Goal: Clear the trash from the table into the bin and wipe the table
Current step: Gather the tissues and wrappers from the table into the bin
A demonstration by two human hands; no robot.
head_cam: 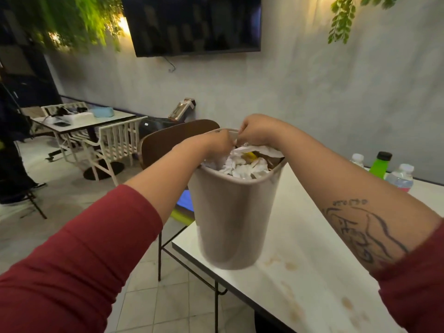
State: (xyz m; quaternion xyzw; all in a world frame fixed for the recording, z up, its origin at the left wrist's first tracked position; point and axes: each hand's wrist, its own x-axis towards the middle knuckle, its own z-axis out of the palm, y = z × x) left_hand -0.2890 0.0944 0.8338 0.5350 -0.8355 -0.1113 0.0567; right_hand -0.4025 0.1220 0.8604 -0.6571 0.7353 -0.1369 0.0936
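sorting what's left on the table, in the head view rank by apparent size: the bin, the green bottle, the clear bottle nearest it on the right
1. bin, by far the largest, though also nearest the camera.
2. clear bottle and green bottle: they look about alike, both partly hidden behind the forearm, so no ranking.

Dim warm light, motion blur, wide-angle distortion
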